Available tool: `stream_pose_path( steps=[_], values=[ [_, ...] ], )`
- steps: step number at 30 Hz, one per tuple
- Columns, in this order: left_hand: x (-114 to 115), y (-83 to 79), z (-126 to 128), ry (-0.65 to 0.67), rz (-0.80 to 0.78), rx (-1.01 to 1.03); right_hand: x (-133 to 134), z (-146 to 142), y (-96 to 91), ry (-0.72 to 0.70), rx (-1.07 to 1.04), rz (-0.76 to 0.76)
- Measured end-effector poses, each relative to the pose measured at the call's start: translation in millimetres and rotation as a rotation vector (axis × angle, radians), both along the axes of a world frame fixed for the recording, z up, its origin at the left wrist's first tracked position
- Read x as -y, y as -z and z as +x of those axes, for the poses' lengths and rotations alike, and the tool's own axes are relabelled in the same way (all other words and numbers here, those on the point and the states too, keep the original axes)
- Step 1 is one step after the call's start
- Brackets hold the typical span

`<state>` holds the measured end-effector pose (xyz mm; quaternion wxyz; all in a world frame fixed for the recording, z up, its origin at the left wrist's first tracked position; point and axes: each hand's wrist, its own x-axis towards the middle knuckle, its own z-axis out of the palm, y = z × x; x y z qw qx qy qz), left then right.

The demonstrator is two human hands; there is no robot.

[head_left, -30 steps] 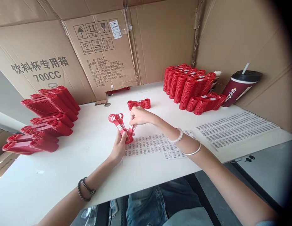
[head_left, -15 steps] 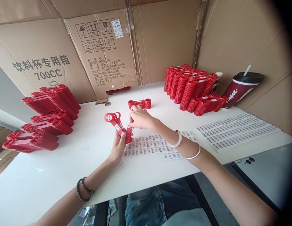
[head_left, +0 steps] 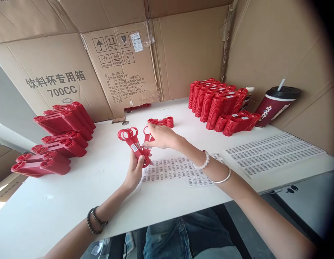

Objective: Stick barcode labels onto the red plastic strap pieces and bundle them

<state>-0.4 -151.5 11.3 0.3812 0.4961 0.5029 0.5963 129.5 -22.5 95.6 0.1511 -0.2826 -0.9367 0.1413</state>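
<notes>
Cardboard (head_left: 188,54) walls in the back and right of a white table (head_left: 102,201), with tall red stacks (head_left: 64,120) on the left and more stacks (head_left: 222,104) at the far right, near a lidded cup (head_left: 273,108). Red strips (head_left: 130,142), ringed at their ends, are fanned out above the table, just in front of a small stack (head_left: 170,122) and beside a label sheet (head_left: 168,168); a second sheet (head_left: 274,153) lies farther right. The left hand (head_left: 133,175) grips the fan at its near end, thumb pressed across the front, the other fingers mostly hidden behind. The right hand (head_left: 164,136) has thumb and fingers bent close about the strips on the fan's right side, touching them; I cannot tell whether they pinch one firmly. These look like thin plastic: probably light, fairly stiff along the bar, springier at the rings, and smooth enough to slide over one another. The overlapping near rings seem the best hold, leaving the flat, labelled bars uncovered; hard squeezing could bend the open far rings.
</notes>
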Motion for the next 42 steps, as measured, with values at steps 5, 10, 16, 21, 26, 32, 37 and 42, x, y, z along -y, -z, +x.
stream_pose_path(
  steps=[5,10,16,21,26,32,37,42],
  values=[
    [2.6,-2.9,-1.2,0.063,-0.036,0.002,-7.9,-3.6,5.5,-0.040,-0.088,-0.118],
    [1.7,-4.7,-6.4,0.203,-0.106,-0.057,-22.4,-1.9,1.4,-0.226,-0.255,-0.445],
    [5.1,-13.6,-6.4,0.441,-0.205,0.077,-16.0,-16.1,-1.0,-0.184,-0.662,-1.018],
    [5.4,-20.8,-5.1,0.500,-0.310,0.255,-3.1,-24.6,3.9,-0.185,-0.739,-1.208],
    [3.7,-28.3,-6.3,0.513,-0.326,0.152,20.1,-26.1,8.7,-0.090,-0.703,-0.751],
    [-2.9,-50.4,10.6,0.208,-0.435,-0.396,34.7,-13.8,-5.8,-0.104,-0.673,-0.253],
    [-15.1,-62.0,12.5,0.360,-0.463,-0.515,30.1,79.3,-26.0,-0.047,-0.557,0.131],
    [-55.3,-64.9,-4.8,0.450,-0.441,-0.783,43.8,199.3,-1.0,0.163,-0.265,0.045]
  ],
)
